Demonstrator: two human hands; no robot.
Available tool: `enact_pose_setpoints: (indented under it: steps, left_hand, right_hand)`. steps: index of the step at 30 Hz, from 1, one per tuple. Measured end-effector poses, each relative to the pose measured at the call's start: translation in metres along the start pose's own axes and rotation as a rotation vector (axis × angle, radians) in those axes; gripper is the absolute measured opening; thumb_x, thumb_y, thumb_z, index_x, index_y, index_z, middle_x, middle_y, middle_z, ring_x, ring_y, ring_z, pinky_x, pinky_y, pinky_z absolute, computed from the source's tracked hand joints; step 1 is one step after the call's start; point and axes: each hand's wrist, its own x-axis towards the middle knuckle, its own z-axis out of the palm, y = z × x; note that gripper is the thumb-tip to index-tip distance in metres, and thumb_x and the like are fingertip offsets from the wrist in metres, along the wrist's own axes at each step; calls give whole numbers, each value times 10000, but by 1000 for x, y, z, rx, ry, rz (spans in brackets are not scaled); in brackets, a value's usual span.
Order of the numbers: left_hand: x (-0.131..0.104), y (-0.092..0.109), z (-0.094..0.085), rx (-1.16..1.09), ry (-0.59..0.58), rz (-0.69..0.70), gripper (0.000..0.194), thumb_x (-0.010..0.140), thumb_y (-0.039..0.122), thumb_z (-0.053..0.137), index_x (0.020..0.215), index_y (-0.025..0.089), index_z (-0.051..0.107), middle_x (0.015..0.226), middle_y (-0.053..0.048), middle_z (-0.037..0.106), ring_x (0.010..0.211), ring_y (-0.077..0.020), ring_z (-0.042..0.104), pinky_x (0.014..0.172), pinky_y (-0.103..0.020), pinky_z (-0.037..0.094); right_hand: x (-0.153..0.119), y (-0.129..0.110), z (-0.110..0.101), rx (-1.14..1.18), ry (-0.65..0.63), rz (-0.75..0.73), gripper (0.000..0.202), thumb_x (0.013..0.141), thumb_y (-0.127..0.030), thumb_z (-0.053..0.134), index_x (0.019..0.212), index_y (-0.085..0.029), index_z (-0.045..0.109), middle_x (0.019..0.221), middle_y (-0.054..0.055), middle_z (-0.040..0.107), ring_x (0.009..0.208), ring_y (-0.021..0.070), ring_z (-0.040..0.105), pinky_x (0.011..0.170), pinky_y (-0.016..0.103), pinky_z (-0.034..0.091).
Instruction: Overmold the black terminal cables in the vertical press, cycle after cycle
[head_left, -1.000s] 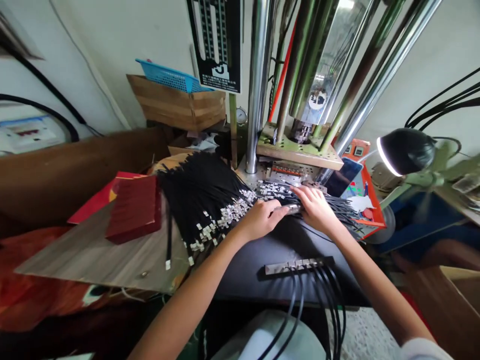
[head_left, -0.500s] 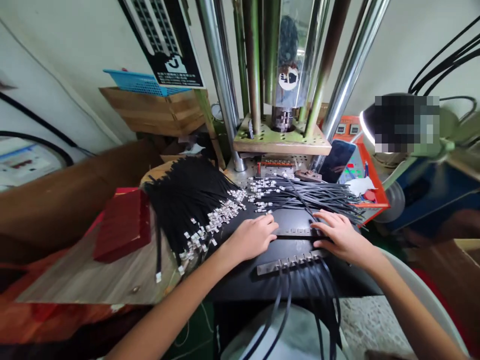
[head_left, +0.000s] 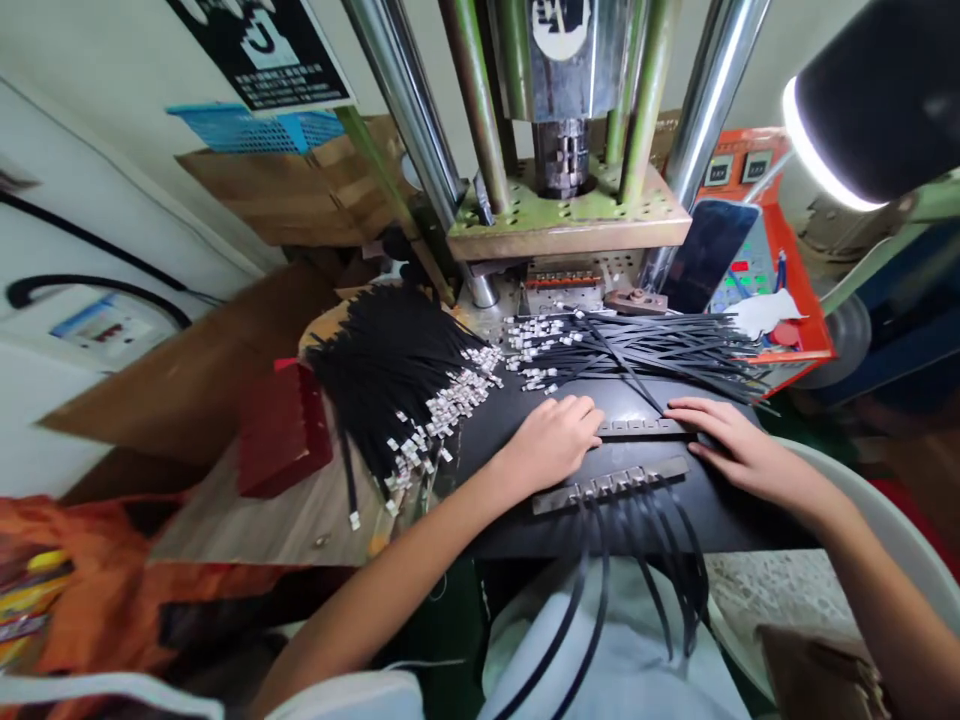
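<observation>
Black worktop (head_left: 742,522) beneath a tall press (head_left: 566,232) at 11 o'clock: a slotted metal strip (head_left: 645,429) lies flat between two bare hands. At its left end, the left hand (head_left: 551,440) curls its fingers close together; whether they clamp the strip cannot be told. At the right end, the right hand (head_left: 739,447) holds thumb and fingers apart. Cables (head_left: 675,350) lie at 12 o'clock, a second strip (head_left: 611,487) at 7. Light, even pressure at both ends, fingertips off the slots, would best keep the strip level.
</observation>
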Motion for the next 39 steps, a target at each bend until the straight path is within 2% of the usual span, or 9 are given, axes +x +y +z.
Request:
enact_pose_setpoints:
  steps: [7,13,16,20,24,27,30,34,39]
  left_hand:
    - [-31,-14,3,55,83,-56,148,930,166,494,1032,178,601,970,-52,623,915,-199,569,785,-321,417]
    - [-42,-6,3,30,71,-96,150,917,146,510,1017,189,614,976,-42,631,919,-199,567,803,-317,413]
    - [-38,3,-9,27,30,-9,148,935,190,507,1047,181,603,1005,-50,630,952,-210,566,797,-320,416]
    - [-57,-2,-29,-94,-10,-83,118,930,262,556,1026,217,609,952,-14,657,908,-182,603,785,-291,423]
    - [-83,0,-13,-171,-102,-108,223,856,375,662,1011,227,603,829,26,688,738,-172,647,630,-279,427]
    - [-94,10,7,22,88,2,149,935,296,526,953,172,607,766,-15,675,664,-185,637,606,-313,442]
    - [-94,10,3,157,279,64,211,977,254,423,993,147,605,686,-12,643,569,-162,601,549,-312,435]
    - [-62,-30,-24,233,353,-29,223,989,259,417,1095,155,584,703,-6,662,596,-157,636,579,-288,469]
    - [34,-106,-41,211,138,-501,278,962,166,397,1191,166,556,995,-111,709,911,-236,704,764,-326,537]
  right_hand:
    - [16,10,-4,-152,53,17,335,874,-132,394,1118,-196,615,1027,104,594,916,205,600,830,368,520]
    - [15,4,-11,-485,213,127,317,932,-211,396,1163,-129,596,1130,162,611,969,294,572,829,450,487]
    - [0,-21,-18,-311,182,57,280,964,-247,405,1170,-175,581,1173,135,606,1031,266,587,876,418,496]
    - [-19,-49,-11,41,-91,-42,262,982,-271,437,1221,-277,544,1163,52,630,1060,164,621,915,276,516]
    - [-25,-51,22,-63,53,-10,325,961,-229,432,1264,-253,549,1183,92,609,1059,182,635,868,274,546]
    - [-28,-49,34,-212,132,-65,420,906,-80,344,1211,-227,593,1198,106,623,1051,200,642,836,293,561]
    - [-25,-51,19,-349,173,-199,534,843,-13,326,1293,-203,541,1224,105,644,1058,220,633,855,333,558]
    - [35,-38,-18,-465,175,-284,479,859,-21,341,1279,-140,537,1174,135,667,1032,239,627,882,375,539]
    - [190,6,-37,-456,134,-58,422,834,-26,384,1199,-75,589,1186,193,651,1118,277,596,959,399,493]
